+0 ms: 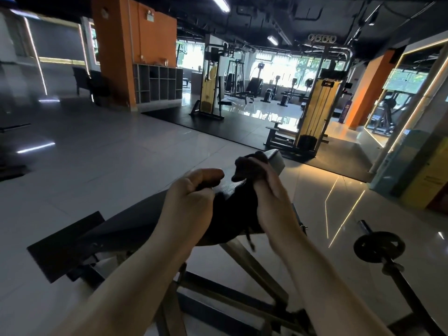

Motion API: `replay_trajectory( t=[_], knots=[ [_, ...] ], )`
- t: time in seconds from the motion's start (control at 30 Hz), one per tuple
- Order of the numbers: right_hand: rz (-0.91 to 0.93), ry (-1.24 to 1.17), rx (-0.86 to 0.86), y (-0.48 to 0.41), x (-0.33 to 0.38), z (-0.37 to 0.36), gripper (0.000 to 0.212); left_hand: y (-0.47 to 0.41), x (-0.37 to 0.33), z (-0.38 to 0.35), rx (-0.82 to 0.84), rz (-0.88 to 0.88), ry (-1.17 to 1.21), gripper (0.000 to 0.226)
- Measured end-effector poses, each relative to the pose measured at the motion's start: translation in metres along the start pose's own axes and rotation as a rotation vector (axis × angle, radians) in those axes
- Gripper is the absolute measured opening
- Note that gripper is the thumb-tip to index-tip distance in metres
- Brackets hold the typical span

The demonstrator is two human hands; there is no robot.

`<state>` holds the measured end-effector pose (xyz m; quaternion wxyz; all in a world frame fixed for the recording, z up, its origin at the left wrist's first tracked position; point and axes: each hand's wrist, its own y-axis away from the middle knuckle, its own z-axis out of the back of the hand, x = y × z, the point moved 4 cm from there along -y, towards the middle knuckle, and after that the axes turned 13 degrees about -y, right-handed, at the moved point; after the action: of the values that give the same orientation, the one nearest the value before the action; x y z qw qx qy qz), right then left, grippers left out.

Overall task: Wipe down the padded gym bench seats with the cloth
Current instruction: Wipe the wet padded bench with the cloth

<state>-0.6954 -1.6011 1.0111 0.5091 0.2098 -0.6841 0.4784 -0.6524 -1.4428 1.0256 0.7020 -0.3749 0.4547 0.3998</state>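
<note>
- We're standing at the padded bench [135,221], arms out over its far end — both hands on the dark cloth [238,209], which hangs bunched between them above the pad.
- Right hand [269,190]: fingers closed round the cloth's upper part, a wad of it poking out above the knuckles at approx. the bench tip; a loose tail dangles below, past the pad's edge.
- Left hand [191,190]: fingers curled, thumb pressed forward — looks like it pinches the cloth's other edge, tho the contact itself is hidden behind the hand, so we can't tell for sure.
- Step in hand, as we judge it: gathering/refolding the cloth, not wiping yet (it isn't laid flat on the pad).
- Next move calls for a flat fold under one palm, pressed onto the pad, then long strokes down its length; the 2nd pad [65,246] at lower left wants the same.
- Barbell [380,248] lies on the floor to the right, well apart from the bench — no obstacle to the wipe.
</note>
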Motion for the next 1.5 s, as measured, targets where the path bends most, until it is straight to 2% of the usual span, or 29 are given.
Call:
replay_trajectory(
  t=[0.13, 0.27, 0.4, 0.47, 0.57, 0.73, 0.8, 0.9, 1.03, 1.13, 1.2, 1.23, 1.33, 1.4, 1.47, 1.5],
  knots=[
    [0.062, -0.031, -0.016, 0.039, -0.009, -0.025, 0.043, 0.006, 0.008, 0.0, 0.028, -0.038, -0.024, 0.036],
    [0.252, 0.005, 0.064, 0.076, -0.001, -0.033, 0.044, 0.009, 0.012, -0.001, -0.027, -0.144, -0.131, 0.034],
    [0.078, -0.029, 0.098, 0.025, -0.016, -0.005, 0.044, 0.01, 0.008, -0.008, -0.078, -0.278, -0.317, 0.025],
    [-0.011, 0.045, 0.03, -0.016, -0.028, 0.017, 0.042, 0.009, 0.006, -0.012, -0.119, -0.366, -0.42, 0.022],
    [-0.065, 0.123, -0.076, -0.077, -0.042, 0.048, 0.037, 0.004, 0.011, -0.013, -0.207, -0.472, -0.518, 0.034],
    [-0.304, -0.012, -0.259, -0.145, -0.065, 0.082, 0.028, -0.002, 0.012, -0.012, -0.27, -0.521, -0.55, 0.039],
    [-0.31, 0.016, -0.269, -0.154, -0.068, 0.085, 0.031, -0.005, 0.01, -0.011, -0.257, -0.512, -0.531, 0.043],
    [-0.197, 0.085, -0.274, -0.134, -0.058, 0.074, 0.029, -0.003, 0.008, -0.012, -0.222, -0.5, -0.523, 0.052],
    [-0.095, 0.125, -0.147, -0.078, -0.044, 0.05, 0.041, 0.001, 0.008, -0.013, -0.233, -0.515, -0.547, 0.05],
    [-0.017, 0.032, -0.029, -0.021, -0.031, 0.018, 0.039, 0.007, 0.009, -0.013, -0.284, -0.52, -0.479, 0.04],
    [0.033, -0.087, 0.05, 0.016, -0.023, -0.004, 0.041, 0.007, 0.012, -0.012, -0.269, -0.449, -0.335, 0.032],
    [0.079, -0.072, 0.08, 0.032, -0.019, -0.012, 0.044, 0.007, 0.014, -0.012, -0.23, -0.403, -0.231, 0.035],
    [0.259, 0.139, 0.18, 0.063, -0.007, -0.024, 0.05, 0.011, 0.016, -0.005, -0.1, -0.278, 0.102, 0.039],
    [0.355, 0.338, 0.239, 0.059, -0.006, -0.015, 0.048, 0.013, 0.014, 0.004, -0.072, -0.234, 0.14, 0.034],
    [0.334, 0.465, 0.226, 0.041, -0.007, -0.002, 0.047, 0.018, 0.015, 0.009, -0.048, -0.2, 0.177, 0.029],
    [0.286, 0.447, 0.203, 0.033, -0.008, 0.001, 0.047, 0.019, 0.019, 0.01, -0.041, -0.197, 0.194, 0.027]
  ],
)
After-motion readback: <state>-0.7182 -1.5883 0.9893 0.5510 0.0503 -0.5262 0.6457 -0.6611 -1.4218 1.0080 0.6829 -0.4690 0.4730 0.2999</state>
